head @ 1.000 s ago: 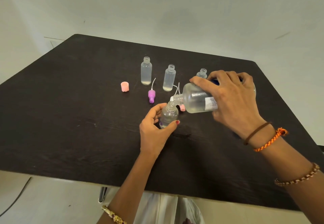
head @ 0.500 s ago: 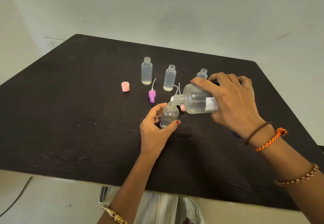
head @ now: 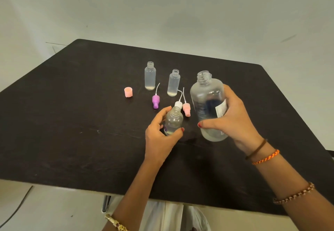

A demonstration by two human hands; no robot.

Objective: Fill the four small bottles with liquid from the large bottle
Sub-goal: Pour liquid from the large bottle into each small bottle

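Observation:
My right hand (head: 233, 120) grips the large clear bottle (head: 207, 100), which now stands upright with its open mouth up and a little liquid at its bottom. My left hand (head: 160, 136) is wrapped around a small round clear bottle (head: 173, 120) standing on the black table (head: 72, 122), its neck open. Two taller small bottles (head: 150, 76) (head: 173, 83) stand uncapped behind, each with a thin layer of liquid. The fourth small bottle is hidden behind the large one.
Loose caps lie between the bottles: a pink cap (head: 128, 92) at left, a purple spray top (head: 155, 101), a white spray top (head: 178, 103) and a pink spray top (head: 186, 109). The table's near edge runs just below my forearms.
My right hand has swung the large bottle from lying tipped over the small bottle's neck back to upright, to the right of it. My left hand has stayed on the small bottle.

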